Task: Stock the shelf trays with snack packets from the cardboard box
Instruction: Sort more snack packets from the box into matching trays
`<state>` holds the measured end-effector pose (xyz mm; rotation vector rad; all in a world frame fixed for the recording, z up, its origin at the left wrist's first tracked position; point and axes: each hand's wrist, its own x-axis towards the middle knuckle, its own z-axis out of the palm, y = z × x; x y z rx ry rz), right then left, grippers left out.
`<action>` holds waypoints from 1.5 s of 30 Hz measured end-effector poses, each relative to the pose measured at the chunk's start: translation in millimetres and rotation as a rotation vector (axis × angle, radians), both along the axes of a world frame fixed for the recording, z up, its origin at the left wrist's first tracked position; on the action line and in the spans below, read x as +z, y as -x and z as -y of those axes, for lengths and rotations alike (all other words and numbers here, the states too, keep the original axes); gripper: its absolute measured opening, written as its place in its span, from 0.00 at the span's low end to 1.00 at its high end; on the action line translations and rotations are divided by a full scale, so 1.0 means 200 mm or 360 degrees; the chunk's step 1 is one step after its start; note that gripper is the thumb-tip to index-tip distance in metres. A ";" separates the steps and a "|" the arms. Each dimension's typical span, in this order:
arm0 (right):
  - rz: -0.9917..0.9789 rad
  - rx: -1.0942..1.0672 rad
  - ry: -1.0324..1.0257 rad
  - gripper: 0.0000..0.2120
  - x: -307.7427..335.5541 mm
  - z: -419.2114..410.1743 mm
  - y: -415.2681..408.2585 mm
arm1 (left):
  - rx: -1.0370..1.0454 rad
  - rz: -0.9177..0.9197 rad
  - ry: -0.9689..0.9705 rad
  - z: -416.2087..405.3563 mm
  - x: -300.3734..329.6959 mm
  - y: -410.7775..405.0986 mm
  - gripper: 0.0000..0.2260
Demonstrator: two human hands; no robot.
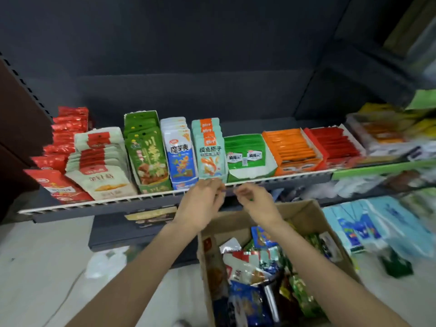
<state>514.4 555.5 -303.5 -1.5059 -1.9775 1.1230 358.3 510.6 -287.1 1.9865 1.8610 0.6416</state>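
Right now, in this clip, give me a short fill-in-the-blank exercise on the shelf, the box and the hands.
1. The cardboard box sits ____ the shelf with the trays.
2. The orange tray has a ____ tray on its right.
3. The left hand and right hand are raised at the shelf's ____ edge.

Missing words: below; red; front

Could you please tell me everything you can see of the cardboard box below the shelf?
The cardboard box is plain brown corrugated card, open at the top, its flaps out of the way. It stands on the pale floor in front of the lower shelf, seen from above, with its near end cut off by the picture's edge. It is loosely filled with mixed snack packets in blue, green, white and red, lying jumbled rather than stacked. Both forearms pass over it; neither hand touches it.
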 end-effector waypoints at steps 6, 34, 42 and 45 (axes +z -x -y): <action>0.0808 0.0099 0.0160 0.14 -0.31 0.04 -0.60 | 0.0098 0.0020 0.0533 0.08 -0.30 -0.55 0.11; 0.0272 0.0160 0.0372 0.08 -0.05 -0.05 -0.89 | -0.0256 0.0083 0.0568 0.15 -0.36 -0.90 0.44; -0.0477 0.0031 0.0518 0.10 0.13 -0.09 -0.78 | 0.0012 -0.0306 0.0178 0.10 -0.08 -0.73 0.30; -0.0476 -0.0015 0.0398 0.13 0.20 -0.10 -0.72 | 0.0240 -0.0263 0.0235 0.11 0.03 -0.64 0.22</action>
